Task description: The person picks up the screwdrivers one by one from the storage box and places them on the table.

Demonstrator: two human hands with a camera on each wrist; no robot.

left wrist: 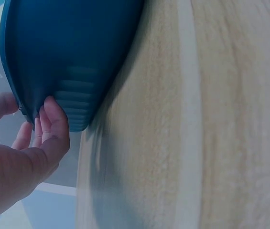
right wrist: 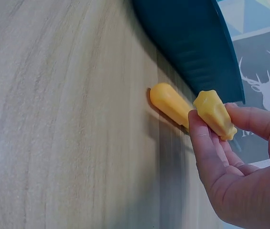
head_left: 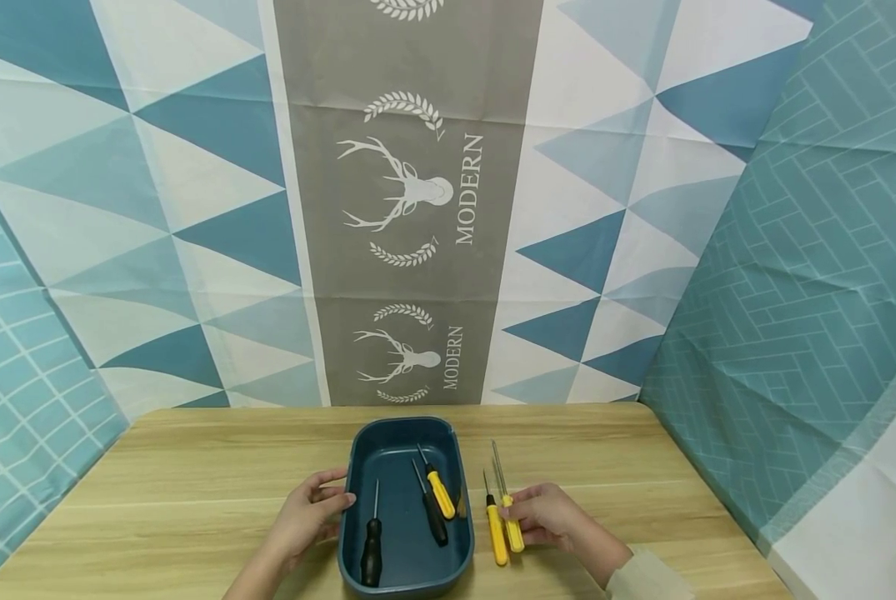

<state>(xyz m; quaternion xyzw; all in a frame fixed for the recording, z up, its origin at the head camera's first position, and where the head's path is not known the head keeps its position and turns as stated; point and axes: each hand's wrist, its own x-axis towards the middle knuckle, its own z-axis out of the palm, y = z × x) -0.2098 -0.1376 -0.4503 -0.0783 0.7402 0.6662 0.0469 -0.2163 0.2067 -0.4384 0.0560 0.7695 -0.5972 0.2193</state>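
Head view: the box (head_left: pixel 402 542) is left of the right hand (head_left: pixel 553 515), and a loose screwdriver (head_left: pixel 496 533) lies on the counter (head_left: pixel 605 454) between the right fingers and the box. The right fingers pinch the yellow handle of a held screwdriver (head_left: pixel 517 537). Its long shaft points away from the person, past the fingers, and its tip leans a little left. The loose one lies almost the same way, just left of the fingers. In the right wrist view, the held handle looks lifted off the counter, with the thumb on one side and fingers on the other. The right arm slants in from the near right. The left hand (head_left: pixel 308 517) is on the box's other side, thumb at the rim and fingers bent against the outer wall. In the box, a black screwdriver (head_left: pixel 372 554) lies nearest the left fingers; a second black one (head_left: pixel 435 525) and a short yellow one (head_left: pixel 442 493) lie nearer the right fingers.
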